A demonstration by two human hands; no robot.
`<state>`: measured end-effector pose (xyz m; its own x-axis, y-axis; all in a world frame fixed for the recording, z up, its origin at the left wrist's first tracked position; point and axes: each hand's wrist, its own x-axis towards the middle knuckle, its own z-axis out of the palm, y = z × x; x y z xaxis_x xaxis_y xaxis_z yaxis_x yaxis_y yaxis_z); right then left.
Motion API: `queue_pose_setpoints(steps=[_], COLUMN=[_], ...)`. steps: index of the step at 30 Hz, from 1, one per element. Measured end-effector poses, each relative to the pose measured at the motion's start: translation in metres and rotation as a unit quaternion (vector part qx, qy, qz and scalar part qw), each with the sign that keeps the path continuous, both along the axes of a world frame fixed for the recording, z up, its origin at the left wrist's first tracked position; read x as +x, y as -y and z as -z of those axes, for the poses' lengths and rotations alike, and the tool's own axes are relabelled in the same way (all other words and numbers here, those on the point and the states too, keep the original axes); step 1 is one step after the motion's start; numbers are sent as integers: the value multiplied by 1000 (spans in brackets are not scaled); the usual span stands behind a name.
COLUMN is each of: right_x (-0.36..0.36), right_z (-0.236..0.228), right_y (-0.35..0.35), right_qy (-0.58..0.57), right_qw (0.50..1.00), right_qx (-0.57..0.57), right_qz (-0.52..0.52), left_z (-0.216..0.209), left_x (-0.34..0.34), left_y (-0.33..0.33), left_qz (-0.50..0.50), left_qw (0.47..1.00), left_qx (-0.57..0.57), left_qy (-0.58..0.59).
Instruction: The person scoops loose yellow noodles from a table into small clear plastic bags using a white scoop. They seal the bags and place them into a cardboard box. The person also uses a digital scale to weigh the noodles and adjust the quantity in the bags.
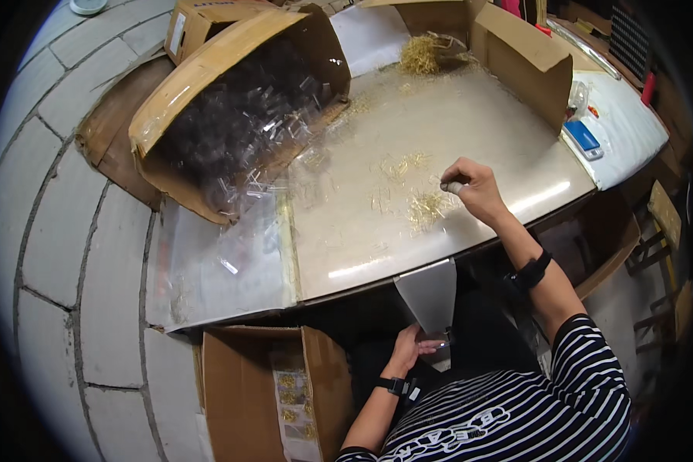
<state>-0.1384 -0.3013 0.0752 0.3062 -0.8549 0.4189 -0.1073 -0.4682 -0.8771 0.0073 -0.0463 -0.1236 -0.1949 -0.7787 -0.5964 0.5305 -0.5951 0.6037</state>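
Note:
My right hand [473, 191] is raised over the table, thumb and fingers pinched together. Whatever is between its fingertips is too small to make out. Just below and left of it lies a loose scatter of thin gold-coloured metal pieces [429, 206], with more spread farther off. Down by my lap, my left hand [416, 348] is closed at the narrow lower end of a grey metal chute [430, 296] that slopes from the table edge. A small shiny spot shows at its fingertips, but what it holds is unclear.
A tipped cardboard box [208, 73] spills many clear plastic pieces [273, 127] onto the left of the metal table [508, 138]. A gold heap [420, 55] lies at the back. A blue device [584, 138] sits far right. An open carton [246, 385] with bagged gold pieces stands lower left.

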Motion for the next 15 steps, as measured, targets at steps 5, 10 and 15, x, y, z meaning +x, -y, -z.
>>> queue_pose_setpoints(steps=[5,10,15], right_x=[-9,-13,18], right_z=[9,23,55], right_y=[-7,-10,34], right_qy=[-3,-172,-256], right_qw=[1000,985,958], right_qx=[-17,-11,-1], right_qz=[0,16,131], left_z=[-5,-8,-8], left_x=[-7,-2,-9], left_y=[-4,3,2], left_qz=[12,14,-3], left_qw=[1000,1000,1000], left_qx=[13,7,-14], left_qy=[4,18,18])
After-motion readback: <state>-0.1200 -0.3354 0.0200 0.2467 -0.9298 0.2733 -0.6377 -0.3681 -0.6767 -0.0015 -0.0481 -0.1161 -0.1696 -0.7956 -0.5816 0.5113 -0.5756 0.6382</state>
